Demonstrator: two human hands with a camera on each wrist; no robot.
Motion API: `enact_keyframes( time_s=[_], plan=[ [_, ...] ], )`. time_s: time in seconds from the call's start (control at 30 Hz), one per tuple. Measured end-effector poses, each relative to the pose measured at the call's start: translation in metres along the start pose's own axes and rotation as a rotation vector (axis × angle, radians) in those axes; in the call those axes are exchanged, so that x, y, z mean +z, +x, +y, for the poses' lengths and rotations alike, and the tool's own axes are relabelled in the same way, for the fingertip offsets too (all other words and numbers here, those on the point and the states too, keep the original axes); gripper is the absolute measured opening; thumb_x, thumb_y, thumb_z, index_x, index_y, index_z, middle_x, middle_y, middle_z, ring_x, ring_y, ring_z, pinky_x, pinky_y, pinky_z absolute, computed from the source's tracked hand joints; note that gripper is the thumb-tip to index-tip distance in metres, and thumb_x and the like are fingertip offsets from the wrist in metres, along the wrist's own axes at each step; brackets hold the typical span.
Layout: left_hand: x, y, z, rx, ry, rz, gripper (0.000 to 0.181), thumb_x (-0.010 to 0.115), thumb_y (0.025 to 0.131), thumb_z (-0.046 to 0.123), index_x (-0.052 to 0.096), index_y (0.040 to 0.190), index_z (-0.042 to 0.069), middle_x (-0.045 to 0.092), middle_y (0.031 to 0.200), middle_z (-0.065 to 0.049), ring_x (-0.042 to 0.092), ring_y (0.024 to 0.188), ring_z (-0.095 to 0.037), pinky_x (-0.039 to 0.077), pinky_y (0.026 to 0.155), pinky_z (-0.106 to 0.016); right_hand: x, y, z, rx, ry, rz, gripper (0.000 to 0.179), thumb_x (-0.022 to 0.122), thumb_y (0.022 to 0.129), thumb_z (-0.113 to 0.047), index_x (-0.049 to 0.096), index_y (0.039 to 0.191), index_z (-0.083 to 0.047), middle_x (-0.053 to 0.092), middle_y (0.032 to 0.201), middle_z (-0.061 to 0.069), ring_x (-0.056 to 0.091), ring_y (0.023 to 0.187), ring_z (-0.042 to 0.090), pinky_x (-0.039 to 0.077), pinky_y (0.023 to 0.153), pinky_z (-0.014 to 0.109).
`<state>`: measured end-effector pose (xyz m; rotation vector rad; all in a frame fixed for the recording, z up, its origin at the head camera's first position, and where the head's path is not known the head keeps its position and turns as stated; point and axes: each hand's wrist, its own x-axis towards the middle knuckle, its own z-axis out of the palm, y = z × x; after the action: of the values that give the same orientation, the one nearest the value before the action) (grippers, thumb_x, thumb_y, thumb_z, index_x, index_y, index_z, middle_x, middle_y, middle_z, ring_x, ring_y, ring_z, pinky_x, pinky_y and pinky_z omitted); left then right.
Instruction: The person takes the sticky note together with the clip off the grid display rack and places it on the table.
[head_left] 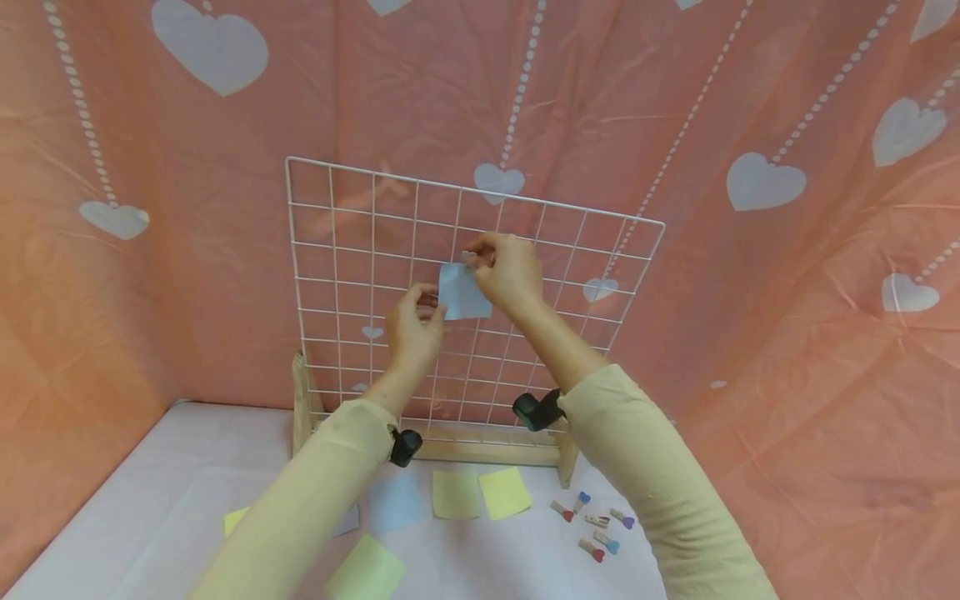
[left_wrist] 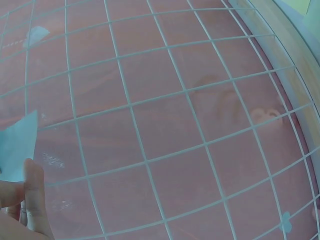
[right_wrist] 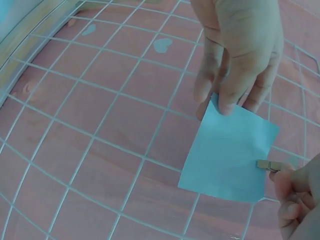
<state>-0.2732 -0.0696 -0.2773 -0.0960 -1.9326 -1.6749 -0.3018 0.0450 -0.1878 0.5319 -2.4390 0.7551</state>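
A light blue sticky note (head_left: 465, 296) is held up against the white wire grid (head_left: 352, 267). My left hand (head_left: 414, 327) pinches its left edge between thumb and fingers. At the top edge, my right hand (head_left: 513, 271) pinches a small wooden clothespin (right_wrist: 269, 165), whose tip overlaps the paper in the right wrist view. The left wrist view catches only a corner of the note (left_wrist: 19, 147) and some fingers (left_wrist: 35, 192).
The grid stands in a wooden base (head_left: 480, 451) on a white table (head_left: 217, 450). Yellow sticky notes (head_left: 506, 492), a green one (head_left: 367, 570) and a blue one (head_left: 395, 502) lie in front. Several heart-topped clothespins (head_left: 606, 542) lie right. A pink curtain (head_left: 420, 92) hangs behind.
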Motion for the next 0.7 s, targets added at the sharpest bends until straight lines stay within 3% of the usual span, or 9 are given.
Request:
enact_keyframes(
  time_s=[0.23,0.43,0.7],
  plan=[
    [-0.001,-0.006,-0.003,-0.022,-0.018,-0.019,0.025,0.059,0.088,-0.007,0.058,0.114,-0.007,0.062,0.107,-0.023,0.067,0.089,-0.036,0.057,0.064,-0.024,-0.002,-0.007,0.013,-0.008,0.135,0.057,0.012,0.065,0.089,-0.009,0.072,0.099,-0.005,0.074,0.097,0.008,0.055,0.056,0.016,0.039,0.048,0.021],
    [-0.007,-0.012,-0.008,-0.06,-0.078,-0.038,0.026,0.057,0.089,-0.008,0.057,0.115,-0.006,0.059,0.107,-0.022,0.066,0.092,-0.04,0.059,0.073,-0.04,-0.002,-0.016,0.028,-0.056,0.288,0.137,0.013,0.064,0.09,-0.006,0.069,0.1,0.001,0.072,0.093,0.016,0.045,0.049,0.004,0.033,0.044,0.015],
    [-0.018,-0.022,-0.017,-0.03,0.026,-0.037,0.026,0.06,0.089,-0.004,0.057,0.114,-0.006,0.061,0.107,-0.023,0.066,0.096,-0.035,0.057,0.079,-0.036,-0.004,-0.033,0.044,-0.025,0.405,0.113,0.016,0.062,0.091,-0.008,0.067,0.103,0.001,0.07,0.098,0.015,0.039,0.043,0.002,0.03,0.04,0.015]
  ],
)
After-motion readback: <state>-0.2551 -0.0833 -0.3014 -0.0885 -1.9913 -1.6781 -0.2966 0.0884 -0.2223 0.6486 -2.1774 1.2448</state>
